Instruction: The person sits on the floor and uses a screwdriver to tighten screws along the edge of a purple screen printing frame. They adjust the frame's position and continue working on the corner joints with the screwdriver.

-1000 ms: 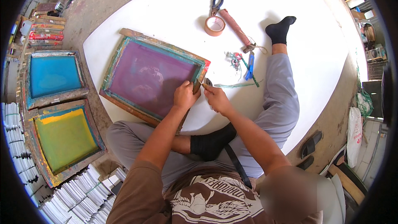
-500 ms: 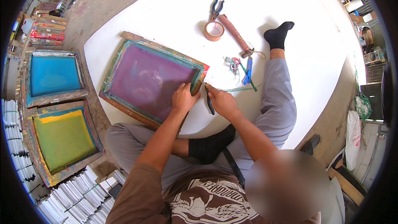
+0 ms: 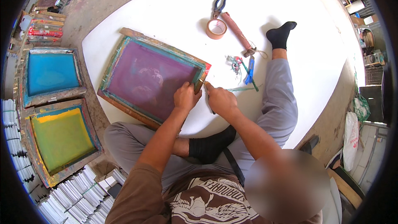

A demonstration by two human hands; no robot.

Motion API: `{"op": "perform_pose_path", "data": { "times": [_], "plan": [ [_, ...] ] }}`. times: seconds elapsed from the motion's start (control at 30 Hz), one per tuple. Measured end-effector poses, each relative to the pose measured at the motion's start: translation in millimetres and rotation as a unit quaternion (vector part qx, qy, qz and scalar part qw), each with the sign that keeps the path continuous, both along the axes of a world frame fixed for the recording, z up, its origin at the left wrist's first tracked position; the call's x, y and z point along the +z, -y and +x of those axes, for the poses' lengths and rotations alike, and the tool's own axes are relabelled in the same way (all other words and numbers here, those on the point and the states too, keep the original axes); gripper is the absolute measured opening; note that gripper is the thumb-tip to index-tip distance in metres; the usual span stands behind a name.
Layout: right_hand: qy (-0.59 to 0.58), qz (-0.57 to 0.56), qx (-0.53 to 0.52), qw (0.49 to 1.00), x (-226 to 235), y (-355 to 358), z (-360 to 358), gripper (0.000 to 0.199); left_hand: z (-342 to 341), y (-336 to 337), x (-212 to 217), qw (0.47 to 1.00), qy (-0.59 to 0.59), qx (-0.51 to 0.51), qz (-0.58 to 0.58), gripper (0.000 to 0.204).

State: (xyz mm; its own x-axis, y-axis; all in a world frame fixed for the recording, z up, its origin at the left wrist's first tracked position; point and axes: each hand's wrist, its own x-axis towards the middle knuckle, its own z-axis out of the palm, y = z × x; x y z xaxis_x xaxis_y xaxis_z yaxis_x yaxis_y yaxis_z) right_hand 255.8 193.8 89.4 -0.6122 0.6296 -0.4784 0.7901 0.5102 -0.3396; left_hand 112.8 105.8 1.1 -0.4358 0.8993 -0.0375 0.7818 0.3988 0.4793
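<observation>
Purple-meshed screen frame (image 3: 151,79) lying flat, long axis upper-left to lower-right, left hand (image 3: 186,98) clamped on its near edge, right hand (image 3: 221,100) closed beside it

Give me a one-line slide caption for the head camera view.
Seated person's left hand and right hand work at the corner of a purple screen frame on a white sheet.

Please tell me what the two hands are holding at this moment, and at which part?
The left hand grips the purple screen frame at its near right edge. The right hand holds a small thin tool at that same edge; its kind cannot be told.
</observation>
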Motion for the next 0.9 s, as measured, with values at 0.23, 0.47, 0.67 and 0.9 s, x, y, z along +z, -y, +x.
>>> {"op": "perform_pose_path", "data": {
  "times": [0.23,0.47,0.67,0.9],
  "plan": [
    [0.059,0.010,0.019,0.998,17.7,4.8,-15.5,0.038,-0.2,-1.7,0.1,1.000,0.003,0.001,-0.001,0.031],
    [0.058,0.013,0.003,0.998,21.1,11.6,-19.8,0.035,-1.5,-2.3,-8.7,1.000,0.009,-0.008,0.004,0.031],
    [0.042,-0.009,0.005,0.999,20.7,9.8,-22.4,0.036,-5.0,0.6,-20.6,0.998,0.013,-0.027,0.046,0.030],
    [0.069,0.010,0.007,0.998,12.2,21.8,-27.0,0.039,-7.8,1.5,-32.7,0.995,0.031,-0.050,0.075,0.028]
  ]
}}
